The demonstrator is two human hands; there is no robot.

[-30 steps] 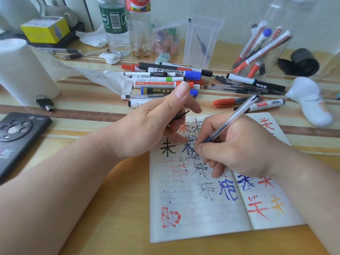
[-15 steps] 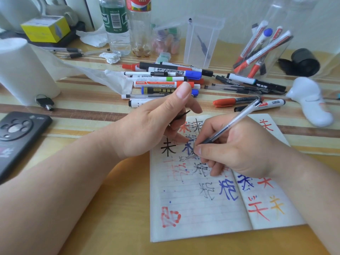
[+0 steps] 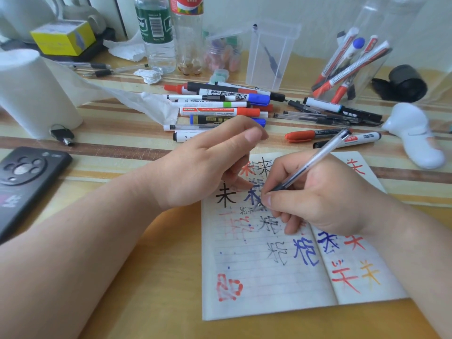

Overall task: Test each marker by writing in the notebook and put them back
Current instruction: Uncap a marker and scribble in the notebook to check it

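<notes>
Smearing is judged the main risk. The curled fingers of the right hand [image 3: 318, 199] are laid on the open, lined paper notebook [image 3: 269, 289], directly over blue and black characters that look blotted. Wet ink could be dragged across the page or picked up on the skin. The page could also be shifted or creased by the stroke if it is not pinned firmly, since only the fingertips of the left hand [image 3: 203, 172] are set on its upper left part. A faint test mark could be lost among the crowded characters, so a dry pen might be taken for a working one. The heap of loose capped markers [image 3: 215, 111] lies on the striped table [image 3: 117, 143] just beyond the notebook. It could be knocked when the pen is put back, and tested and untested ones could be mixed.

The slim clear-barrelled pen [image 3: 315, 159] is grasped firmly in the right hand's grip. It is pinched near its dark lower section between thumb and forefinger, and its tip is set on the left page. The left hand's grip is curled, with the thumb stretched forward; whether anything is held inside it cannot be told.
</notes>
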